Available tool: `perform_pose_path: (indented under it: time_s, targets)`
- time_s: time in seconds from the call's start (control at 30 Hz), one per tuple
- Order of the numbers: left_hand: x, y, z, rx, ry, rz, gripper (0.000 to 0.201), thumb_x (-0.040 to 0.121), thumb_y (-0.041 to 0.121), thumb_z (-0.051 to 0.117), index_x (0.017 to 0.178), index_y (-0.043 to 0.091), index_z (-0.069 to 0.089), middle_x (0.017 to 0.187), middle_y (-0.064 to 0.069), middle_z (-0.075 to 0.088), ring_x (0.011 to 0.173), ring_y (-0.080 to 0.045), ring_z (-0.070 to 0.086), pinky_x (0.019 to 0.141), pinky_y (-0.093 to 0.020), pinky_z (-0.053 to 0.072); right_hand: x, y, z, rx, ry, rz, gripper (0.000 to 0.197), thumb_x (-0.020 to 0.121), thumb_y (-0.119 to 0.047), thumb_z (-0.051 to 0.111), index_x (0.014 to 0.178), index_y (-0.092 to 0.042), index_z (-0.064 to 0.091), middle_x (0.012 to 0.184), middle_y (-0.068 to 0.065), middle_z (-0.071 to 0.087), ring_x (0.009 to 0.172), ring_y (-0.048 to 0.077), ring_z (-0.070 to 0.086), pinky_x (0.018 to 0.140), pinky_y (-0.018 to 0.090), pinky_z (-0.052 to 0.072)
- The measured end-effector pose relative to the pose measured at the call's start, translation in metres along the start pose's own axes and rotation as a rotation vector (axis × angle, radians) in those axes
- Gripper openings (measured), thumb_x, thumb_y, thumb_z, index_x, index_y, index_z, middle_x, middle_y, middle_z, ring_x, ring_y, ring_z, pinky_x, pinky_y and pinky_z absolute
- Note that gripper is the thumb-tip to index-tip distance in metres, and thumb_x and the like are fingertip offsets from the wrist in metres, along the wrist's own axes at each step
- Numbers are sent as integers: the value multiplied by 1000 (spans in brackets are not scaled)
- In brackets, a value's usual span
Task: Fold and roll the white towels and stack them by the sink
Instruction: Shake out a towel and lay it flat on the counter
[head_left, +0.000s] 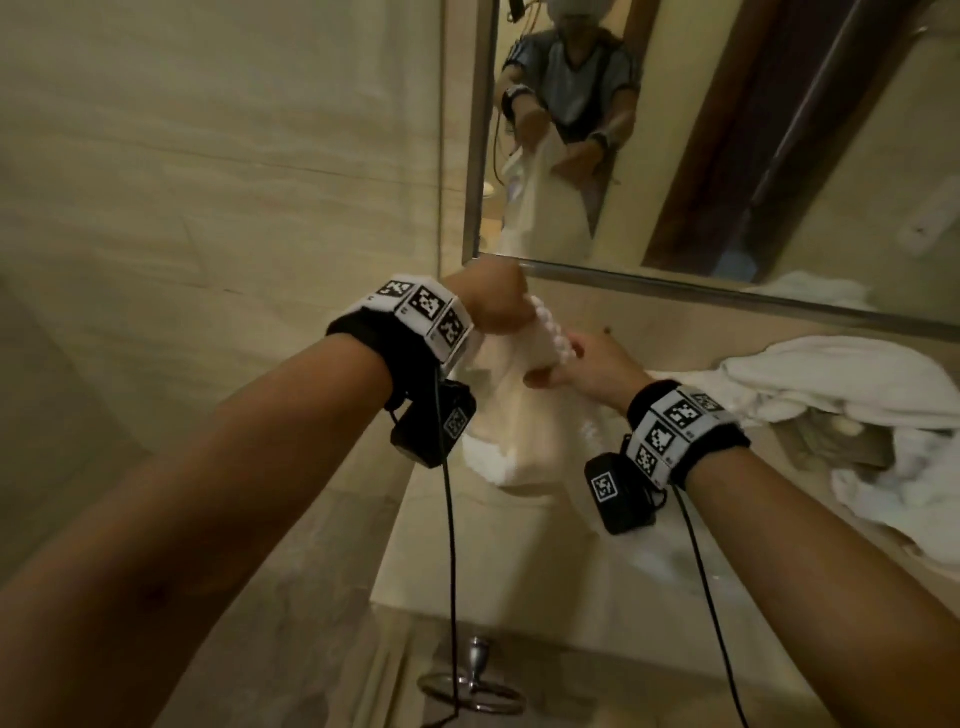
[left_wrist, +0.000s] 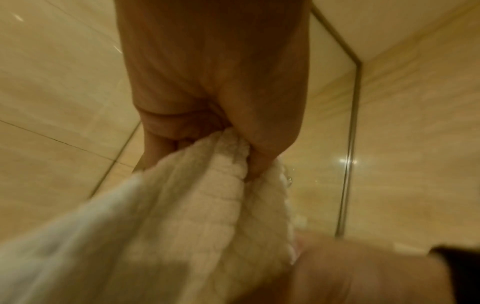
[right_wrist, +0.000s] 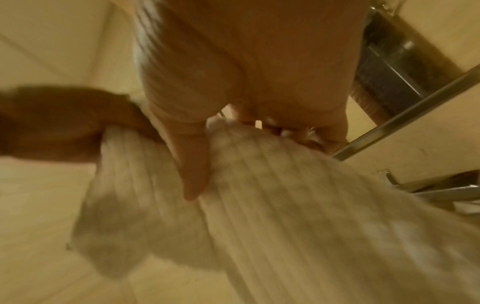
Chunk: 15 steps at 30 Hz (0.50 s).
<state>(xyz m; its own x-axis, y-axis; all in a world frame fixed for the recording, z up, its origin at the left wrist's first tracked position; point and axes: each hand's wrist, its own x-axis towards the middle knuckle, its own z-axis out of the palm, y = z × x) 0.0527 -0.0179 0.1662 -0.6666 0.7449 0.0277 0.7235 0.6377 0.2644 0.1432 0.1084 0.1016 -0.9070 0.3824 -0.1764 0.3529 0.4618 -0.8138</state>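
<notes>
A white waffle-textured towel (head_left: 524, 415) hangs in the air in front of the mirror, its lower part draping over the counter edge. My left hand (head_left: 493, 306) grips its top edge in a fist; in the left wrist view the fingers (left_wrist: 182, 127) curl round the towel (left_wrist: 182, 216). My right hand (head_left: 587, 364) pinches the same edge a little lower and to the right; in the right wrist view the thumb (right_wrist: 192, 164) presses on the blurred towel (right_wrist: 259, 195). Both hands are close together.
A heap of loose white towels (head_left: 852, 410) lies on the beige counter (head_left: 571, 582) at the right. A mirror (head_left: 727, 145) with a metal frame hangs above, and a tiled wall (head_left: 208, 182) stands on the left. A metal towel ring (head_left: 472, 686) hangs below the counter front.
</notes>
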Motion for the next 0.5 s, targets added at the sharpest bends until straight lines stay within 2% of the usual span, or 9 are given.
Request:
perform_pose_path:
  time_s: [0.07, 0.17, 0.23, 0.27, 0.33, 0.37, 0.4, 0.43, 0.5]
  targets:
    - [-30, 12, -12, -114, 92, -11, 30, 90, 23, 53, 94, -3, 68, 94, -22, 64, 86, -30, 58, 66, -26, 36, -28, 10, 14, 19, 2, 47, 49, 71, -20, 84, 114, -16, 62, 100, -4, 65, 97, 18, 61, 79, 28, 47]
    - [-73, 25, -22, -320, 189, -56, 32, 88, 29, 57, 80, 0, 67, 74, -14, 55, 69, -22, 49, 57, -27, 33, -64, 24, 36, 166, 26, 68, 57, 67, -15, 84, 119, -9, 61, 108, 0, 64, 103, 21, 60, 95, 38, 48]
    - [-100, 32, -24, -445, 179, -101, 32, 86, 31, 58, 72, 2, 64, 67, -9, 51, 64, -21, 47, 56, -28, 37, -82, 31, 46, 321, 2, 84, 58, 52, -15, 82, 107, -7, 65, 102, 7, 68, 96, 27, 63, 91, 43, 52]
    - [-112, 35, -25, -496, 171, -121, 31, 85, 30, 59, 71, 2, 63, 66, -8, 51, 63, -21, 48, 55, -29, 40, -93, 30, 49, 393, -16, 82, 46, 50, -12, 76, 94, -6, 64, 90, 7, 68, 86, 25, 65, 82, 37, 54]
    - [-136, 41, -27, -593, 155, -159, 28, 84, 26, 60, 79, -1, 67, 71, -11, 58, 65, -24, 56, 57, -32, 49, -117, 21, 54, 490, -73, 57, 26, 52, -3, 67, 76, -7, 58, 70, 4, 61, 66, 19, 62, 61, 21, 50]
    - [-145, 42, -29, -646, 150, -175, 26, 83, 23, 60, 84, -3, 67, 75, -13, 61, 69, -27, 60, 60, -35, 53, -126, 16, 55, 498, -84, 45, 29, 47, -4, 66, 74, -7, 57, 69, 6, 60, 66, 22, 60, 62, 22, 49]
    - [-154, 44, -30, -699, 150, -188, 25, 83, 19, 60, 88, -4, 66, 79, -16, 63, 72, -30, 63, 62, -37, 55, -134, 12, 56, 509, -95, 21, 33, 42, -7, 64, 75, -7, 59, 72, 9, 61, 71, 26, 59, 68, 27, 49]
    - [-163, 46, -32, -743, 157, -196, 24, 83, 17, 59, 91, -5, 66, 85, -19, 66, 77, -34, 66, 65, -41, 56, -143, 8, 59, 515, -115, -4, 33, 42, -7, 59, 74, -7, 61, 74, 12, 61, 73, 28, 57, 72, 34, 48]
    - [-177, 51, -37, -804, 168, -211, 27, 82, 15, 59, 99, -5, 65, 97, -24, 68, 86, -38, 68, 69, -47, 57, -157, 4, 63, 557, -170, -28, 24, 48, -6, 52, 67, -10, 66, 68, 11, 62, 68, 28, 57, 70, 36, 48]
